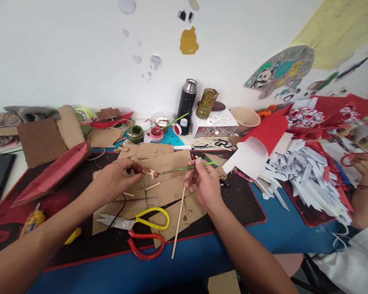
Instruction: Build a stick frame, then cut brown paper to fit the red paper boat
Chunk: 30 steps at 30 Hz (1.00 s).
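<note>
Head: you're apparently painting.
Left hand (119, 174): pinches small piece (147, 170).
Right hand (205, 183): grips brush (177, 169).
Next stroke: likely needs steadiness.

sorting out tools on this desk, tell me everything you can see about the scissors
The scissors have silvery, metal-looking blades joined at a round pivot, with one yellow handle loop and one red. They lie flat, blades to the left in the picture and handles spread apart. Beneath is cardboard on a dark mat; the red loop reaches the mat's red edge. A thin dark strip meets the blades. Neither the left hand nor the right hand touches them.
</note>
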Available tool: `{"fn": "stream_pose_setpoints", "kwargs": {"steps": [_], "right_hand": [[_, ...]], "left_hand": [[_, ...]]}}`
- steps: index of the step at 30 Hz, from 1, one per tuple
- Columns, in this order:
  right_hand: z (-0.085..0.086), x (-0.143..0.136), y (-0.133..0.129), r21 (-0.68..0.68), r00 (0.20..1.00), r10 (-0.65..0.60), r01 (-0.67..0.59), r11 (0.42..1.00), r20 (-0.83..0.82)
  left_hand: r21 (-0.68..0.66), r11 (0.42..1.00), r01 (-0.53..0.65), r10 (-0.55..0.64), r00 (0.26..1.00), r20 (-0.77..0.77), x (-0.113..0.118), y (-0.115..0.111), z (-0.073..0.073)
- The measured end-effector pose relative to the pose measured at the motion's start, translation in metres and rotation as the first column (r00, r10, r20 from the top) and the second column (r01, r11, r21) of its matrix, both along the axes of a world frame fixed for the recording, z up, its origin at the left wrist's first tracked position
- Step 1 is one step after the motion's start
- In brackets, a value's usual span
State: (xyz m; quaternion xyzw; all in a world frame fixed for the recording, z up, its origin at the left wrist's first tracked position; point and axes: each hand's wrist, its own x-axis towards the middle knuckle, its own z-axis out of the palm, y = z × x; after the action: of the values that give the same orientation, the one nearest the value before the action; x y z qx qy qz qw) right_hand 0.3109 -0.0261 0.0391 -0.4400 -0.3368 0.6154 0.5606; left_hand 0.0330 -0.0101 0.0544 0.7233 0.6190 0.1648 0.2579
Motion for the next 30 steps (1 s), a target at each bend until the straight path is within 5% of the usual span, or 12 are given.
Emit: {"fn": "stream_pose_setpoints", "kwargs": {"steps": [7,14,30], "right_hand": [[0.004,-0.009,0.003,0.031,0.999,0.034,-0.033,0.999,-0.029],[-0.003,-0.004,0.0,0.011,1.0,0.016,-0.015,1.0,-0.014],[-0.002,-0.005,0.002,0.011,0.999,0.036,-0.036,0.999,-0.021]], "left_hand": [[0.187,0.982,0.027,-0.027,1.0,-0.006,0.005,-0.014,-0.001],[0.204,0.979,0.022,-0.01,0.998,-0.059,0.001,-0.015,0.01],[0.301,0.95,0.077,-0.06,0.996,-0.067,0.002,-0.016,0.009]]}}
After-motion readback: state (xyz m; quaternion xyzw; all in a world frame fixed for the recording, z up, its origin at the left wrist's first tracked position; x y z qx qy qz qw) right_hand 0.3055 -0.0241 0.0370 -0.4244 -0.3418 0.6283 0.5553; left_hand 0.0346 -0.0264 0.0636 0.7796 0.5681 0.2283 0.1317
